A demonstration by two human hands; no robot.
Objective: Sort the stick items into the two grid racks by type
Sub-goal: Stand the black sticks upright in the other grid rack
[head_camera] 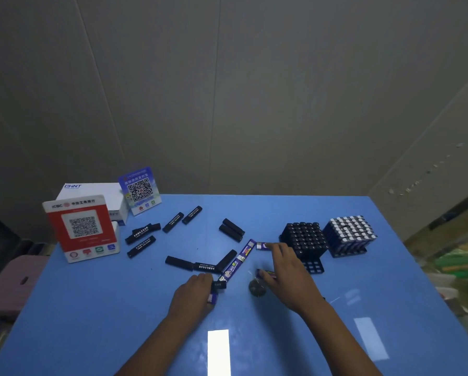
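Several black sticks [143, 231] lie scattered over the blue table [91, 308], with blue-labelled sticks [241, 260] near the middle. Two grid racks stand at the right: one packed with black sticks [304, 238], one packed with blue, white-capped sticks [349, 234]. My left hand [193, 294] grips a black stick [218, 285] and a blue one together. My right hand [287, 270] reaches over the table; its fingertips touch a blue stick [261, 246] and its thumb lies on another blue stick [265, 273].
Two QR-code stands, a red one [82, 226] and a blue one [140, 189], and a white box [91, 191] stand at the far left. A small dark round object [257, 287] lies by my right wrist. An empty black grid piece [312, 265] lies before the black rack.
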